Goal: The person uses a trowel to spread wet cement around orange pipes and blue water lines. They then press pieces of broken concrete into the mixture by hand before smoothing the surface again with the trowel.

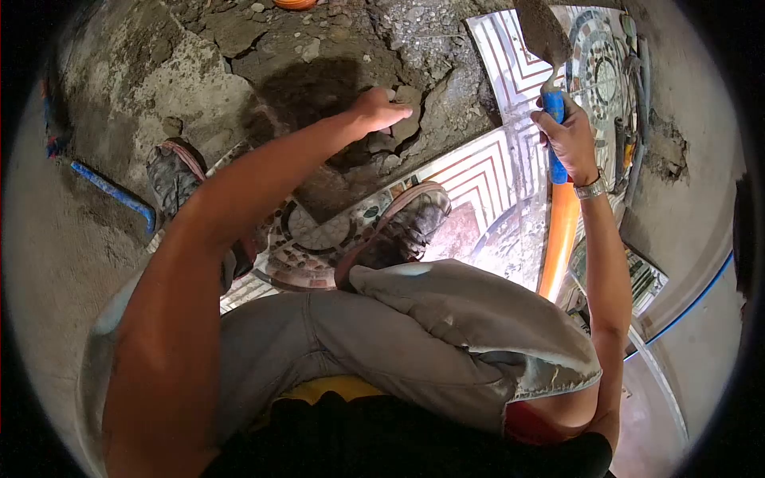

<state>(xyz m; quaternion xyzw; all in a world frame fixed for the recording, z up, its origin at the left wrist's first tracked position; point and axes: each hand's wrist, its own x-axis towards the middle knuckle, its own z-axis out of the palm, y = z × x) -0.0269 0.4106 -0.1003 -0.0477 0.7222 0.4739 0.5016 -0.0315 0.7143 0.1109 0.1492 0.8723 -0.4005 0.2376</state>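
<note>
My left hand (378, 110) reaches into a dug-out hollow (307, 99) in the broken floor. Its fingers are closed at the edge of a flat grey chunk of mortar (409, 119), beside cracked rubble. On the right, my right hand (572, 139) is wrapped round the blue handle of a trowel (555, 107). The trowel's dirt-coated blade points away from me, over patterned tiles (486, 171). Part of the blade lies beyond the top edge of the view.
An orange pipe (562, 231) runs below my right hand. My shoes (410, 223) are on and beside the tiles. A blue pipe piece (115, 191) lies at the left. Tools (625, 147) lie at the right, near a thin blue line (693, 299). Something orange (295, 3) shows at the top.
</note>
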